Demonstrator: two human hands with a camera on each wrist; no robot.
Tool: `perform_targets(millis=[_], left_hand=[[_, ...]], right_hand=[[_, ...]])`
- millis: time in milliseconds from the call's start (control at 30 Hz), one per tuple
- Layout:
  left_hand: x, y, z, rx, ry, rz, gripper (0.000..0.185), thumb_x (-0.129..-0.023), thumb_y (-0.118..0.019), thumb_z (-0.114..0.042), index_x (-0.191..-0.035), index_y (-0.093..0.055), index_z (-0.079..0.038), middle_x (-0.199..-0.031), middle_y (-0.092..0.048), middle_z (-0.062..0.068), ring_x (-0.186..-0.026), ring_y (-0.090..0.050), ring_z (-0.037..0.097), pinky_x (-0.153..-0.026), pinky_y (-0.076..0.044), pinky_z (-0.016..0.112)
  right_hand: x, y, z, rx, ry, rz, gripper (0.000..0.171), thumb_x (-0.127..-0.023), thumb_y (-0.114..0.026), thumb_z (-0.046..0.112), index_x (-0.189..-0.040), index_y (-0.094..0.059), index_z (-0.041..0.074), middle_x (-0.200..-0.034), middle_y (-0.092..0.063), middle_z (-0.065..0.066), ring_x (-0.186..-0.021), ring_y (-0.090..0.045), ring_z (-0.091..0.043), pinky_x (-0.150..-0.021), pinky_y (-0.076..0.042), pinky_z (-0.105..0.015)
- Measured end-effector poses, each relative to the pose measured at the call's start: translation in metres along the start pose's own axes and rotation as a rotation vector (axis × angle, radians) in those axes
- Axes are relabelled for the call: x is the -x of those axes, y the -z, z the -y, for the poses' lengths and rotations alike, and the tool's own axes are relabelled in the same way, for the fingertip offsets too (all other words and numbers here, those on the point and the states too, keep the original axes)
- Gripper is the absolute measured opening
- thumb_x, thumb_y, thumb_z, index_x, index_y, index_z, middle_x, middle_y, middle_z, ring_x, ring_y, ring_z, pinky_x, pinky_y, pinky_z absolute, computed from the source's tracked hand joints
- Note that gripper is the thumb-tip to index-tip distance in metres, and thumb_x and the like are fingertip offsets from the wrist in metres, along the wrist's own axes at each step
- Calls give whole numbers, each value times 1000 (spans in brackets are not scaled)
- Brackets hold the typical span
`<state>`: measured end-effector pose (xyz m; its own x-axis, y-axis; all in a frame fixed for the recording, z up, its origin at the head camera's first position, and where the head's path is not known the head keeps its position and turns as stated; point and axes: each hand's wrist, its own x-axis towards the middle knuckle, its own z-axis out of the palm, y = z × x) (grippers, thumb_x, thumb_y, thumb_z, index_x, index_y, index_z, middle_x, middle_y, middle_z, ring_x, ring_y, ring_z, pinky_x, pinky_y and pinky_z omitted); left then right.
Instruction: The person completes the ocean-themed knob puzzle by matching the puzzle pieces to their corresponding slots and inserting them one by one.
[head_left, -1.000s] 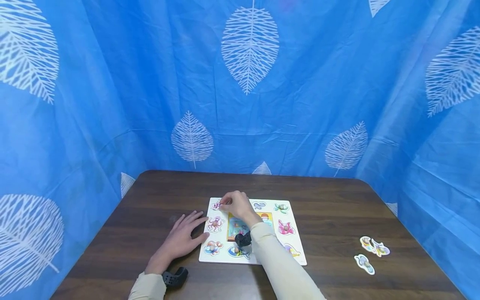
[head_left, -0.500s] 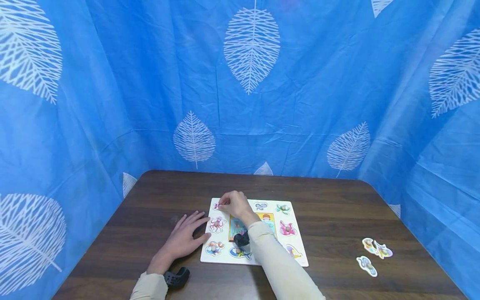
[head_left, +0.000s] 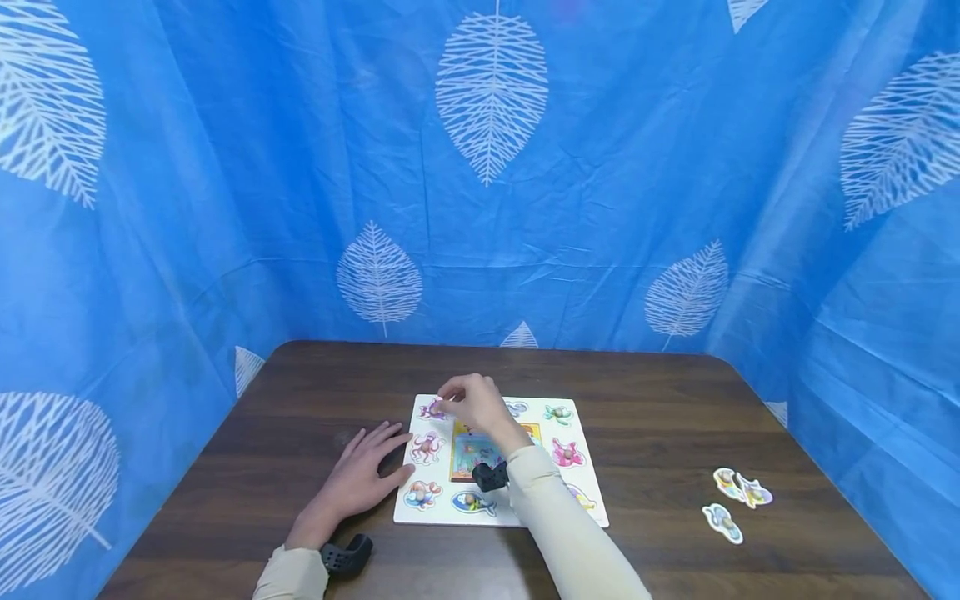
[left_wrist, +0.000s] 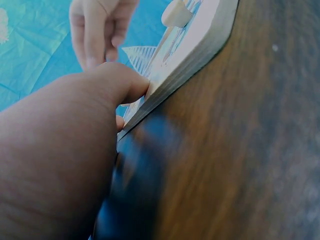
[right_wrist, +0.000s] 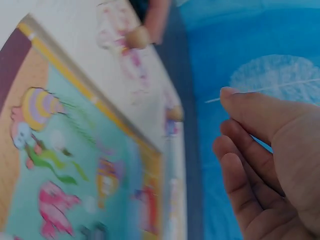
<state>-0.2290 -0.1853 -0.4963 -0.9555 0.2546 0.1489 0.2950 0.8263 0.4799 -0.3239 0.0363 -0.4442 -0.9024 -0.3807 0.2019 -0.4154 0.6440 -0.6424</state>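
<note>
"Puzzle [head_left: 446, 475], one. Location, and state of fingers?"

"Flat on the table [head_left: 652, 400], at the person's 12 o'clock. Right hand [head_left: 477, 404]: fingers loosely bent, thumb clear of the fingertips, nothing gripped; poised over the puzzle's 11 o'clock, tips near the purple piece [head_left: 432, 409] at 10."

"Left hand [head_left: 358, 479]?"

"Fingers spread, holding nothing; thumb and a fingertip touch the puzzle's edge at 9 o'clock."

"Further items on the puzzle?"

"Octopus [head_left: 426, 447], knobbed, 9 o'clock. Orange piece [head_left: 423, 495], 8. Blue fish [head_left: 473, 502], 7. Yellow piece [head_left: 581, 497], 4, partly hidden by the right sleeve [head_left: 562, 525]. Pink piece [head_left: 567, 452], 3. Green piece [head_left: 558, 413], 2. Picture [head_left: 476, 454], centre, partly covered."

"Off the puzzle?"

"Out past 3 o'clock, well apart: a pair of loose pieces [head_left: 753, 492], touching or overlapping, cannot tell which; a grey piece [head_left: 722, 523] just beside, at their 7."

"Surroundings?"

"Black band at each wrist, left [head_left: 348, 554] and right [head_left: 491, 477]. Blue curtain [head_left: 622, 100], white leaf print, 12 o'clock behind the table."
</note>
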Motion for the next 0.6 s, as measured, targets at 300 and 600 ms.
perform_targets(millis=[300, 600], left_hand=[[0, 1, 1, -14, -6, 2, 54, -99, -68, -41, -146, -59, -15, -158, -47, 16, -152, -34, 39, -123, -19, 67], [-1, 3, 2, -18, -25, 2, 56, -99, -67, -43, -146, -59, -15, -158, -47, 15, -152, -34, 39, -123, -20, 67]], right_hand=[[18, 27, -4, -105, 32, -97, 22, -95, -76, 27, -111, -80, 12, -98, -78, 3, -85, -68, -11, -75, -57, -28], [37, 50, -18, -177, -36, -232, 16, -94, -77, 26, -107, -80, 16, -99, -79, 4, -87, -70, -11, -80, -58, -33]])
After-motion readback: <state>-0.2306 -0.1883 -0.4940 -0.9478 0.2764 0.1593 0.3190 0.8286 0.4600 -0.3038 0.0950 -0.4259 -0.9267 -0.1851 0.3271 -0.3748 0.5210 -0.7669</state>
